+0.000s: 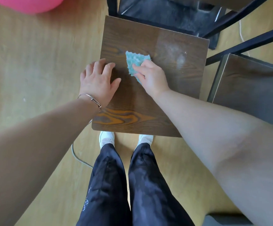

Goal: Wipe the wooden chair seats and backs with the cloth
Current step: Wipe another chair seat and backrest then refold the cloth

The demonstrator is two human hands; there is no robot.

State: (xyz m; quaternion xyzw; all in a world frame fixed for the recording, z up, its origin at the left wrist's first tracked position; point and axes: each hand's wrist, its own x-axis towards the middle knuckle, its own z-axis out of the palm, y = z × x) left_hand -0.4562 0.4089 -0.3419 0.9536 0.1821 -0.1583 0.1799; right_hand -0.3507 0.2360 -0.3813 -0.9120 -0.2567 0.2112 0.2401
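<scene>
A dark wooden chair seat (132,105) with orange grain fills the middle of the head view. My right hand (150,77) holds a light blue cloth (135,61) against the seat near its centre, fingers curled over the cloth's near edge. My left hand (98,80) rests flat on the seat's left edge with fingers spread; a thin bracelet sits on that wrist. A pale dusty patch (178,54) shows on the seat's right part, beyond the cloth.
A second dark chair seat (249,85) stands to the right. Black metal frame bars (240,44) and a dark dusty surface (165,12) lie behind the seat. A pink round object (29,4) is at top left. A grey cable (78,157) crosses the wooden floor by my feet.
</scene>
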